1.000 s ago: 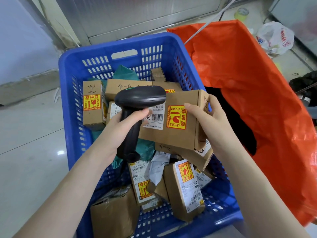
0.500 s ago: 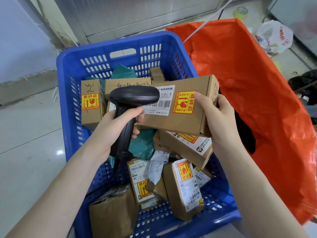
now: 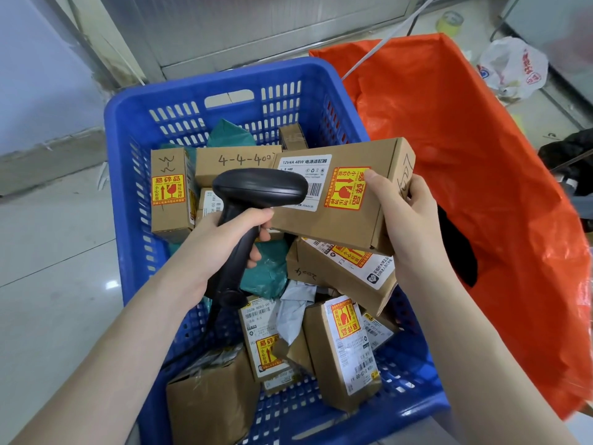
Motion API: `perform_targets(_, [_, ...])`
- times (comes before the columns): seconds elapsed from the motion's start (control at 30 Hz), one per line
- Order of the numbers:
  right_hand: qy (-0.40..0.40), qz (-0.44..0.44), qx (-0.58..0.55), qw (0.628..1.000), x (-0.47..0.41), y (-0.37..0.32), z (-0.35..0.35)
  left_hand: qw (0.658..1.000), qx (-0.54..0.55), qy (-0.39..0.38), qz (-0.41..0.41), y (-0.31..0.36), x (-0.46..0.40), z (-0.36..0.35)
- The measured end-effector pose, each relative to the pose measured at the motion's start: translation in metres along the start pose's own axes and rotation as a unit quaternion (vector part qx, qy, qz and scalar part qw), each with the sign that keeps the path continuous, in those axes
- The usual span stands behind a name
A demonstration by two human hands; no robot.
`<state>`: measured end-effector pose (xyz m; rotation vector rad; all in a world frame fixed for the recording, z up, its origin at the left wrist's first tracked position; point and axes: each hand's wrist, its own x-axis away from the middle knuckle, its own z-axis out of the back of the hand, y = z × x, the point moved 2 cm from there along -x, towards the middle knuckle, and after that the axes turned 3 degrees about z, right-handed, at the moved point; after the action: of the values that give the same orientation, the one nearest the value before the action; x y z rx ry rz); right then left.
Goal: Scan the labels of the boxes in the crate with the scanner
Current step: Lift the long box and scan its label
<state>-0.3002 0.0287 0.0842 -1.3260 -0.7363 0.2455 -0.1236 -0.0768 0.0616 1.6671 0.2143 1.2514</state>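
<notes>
My left hand (image 3: pixel 221 242) grips the handle of a black barcode scanner (image 3: pixel 260 191), whose head covers part of a white barcode label. That label is on a long cardboard box (image 3: pixel 340 220) with a yellow-and-red fragile sticker, held by its right end in my right hand (image 3: pixel 407 216) above the blue plastic crate (image 3: pixel 154 104). Several more cardboard boxes with labels lie in the crate, among them an upright one (image 3: pixel 170 191) at the left and one (image 3: pixel 346 348) near the front.
A large orange plastic bag (image 3: pixel 465 155) stands open right beside the crate. Green and grey soft mailers (image 3: pixel 266 271) lie among the boxes. A white plastic bag (image 3: pixel 513 65) and a tape roll (image 3: pixel 449 22) sit on the tiled floor at the back right.
My right hand has lifted the long box higher above the crate. The box under it now shows its label. The scanner has stayed at the box's barcode label.
</notes>
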Motion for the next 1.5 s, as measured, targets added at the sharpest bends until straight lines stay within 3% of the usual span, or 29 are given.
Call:
perform_targets(0.87, [-0.004,0.006,0.022,1.000,-0.002,0.003,-0.002,0.999,-0.023,0.027,-0.016,0.003,0.002,0.002])
perform_targets(1.07, [-0.016,0.006,0.028,0.999,0.001,0.001,-0.002,0.996,-0.039,0.065,-0.049,0.005,0.003,0.006])
perform_targets(1.5, [-0.160,0.035,0.201,0.966,0.018,0.017,-0.030,0.988,-0.014,0.149,-0.028,-0.006,0.009,0.033])
